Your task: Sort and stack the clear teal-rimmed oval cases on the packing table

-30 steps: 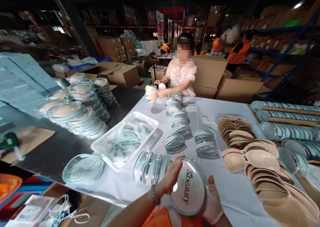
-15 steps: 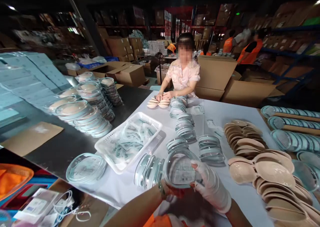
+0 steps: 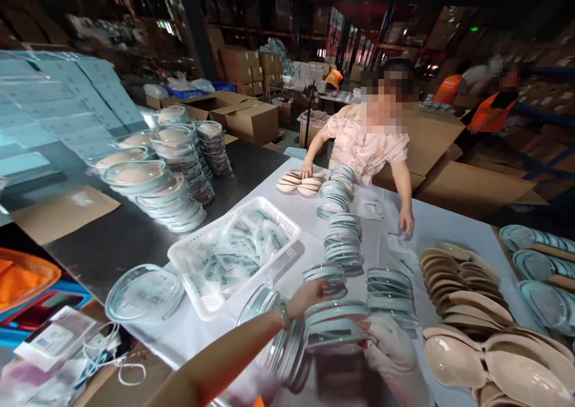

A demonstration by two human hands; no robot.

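Note:
My right hand [image 3: 386, 344], in a white glove, grips the right side of a short stack of clear plastic cases [image 3: 336, 317] with teal edges. The stack is tilted toward me. My bare left hand [image 3: 308, 297] reaches over the upper left of that stack, close to another stack of clear cases [image 3: 326, 270] behind it. Its fingers are blurred and partly hidden, so I cannot tell whether they grip anything. Leaning clear cases [image 3: 287, 347] stand under and beside my left forearm. Another case stack [image 3: 390, 293] stands beyond my right hand.
A white basket [image 3: 179, 254] holds printed sachets. Nested beige bra cups [image 3: 453, 353] lie at right. Clear cases [image 3: 144, 293] sit at the table's left edge, with taller stacks [image 3: 168, 191] behind. Across the table, a co-worker [image 3: 359, 140] touches beige bra cups [image 3: 299, 182].
My left hand has left the held cases and moved up toward the stack behind. The held stack has tipped, showing its layered edges. The co-worker's other arm now reaches across the table.

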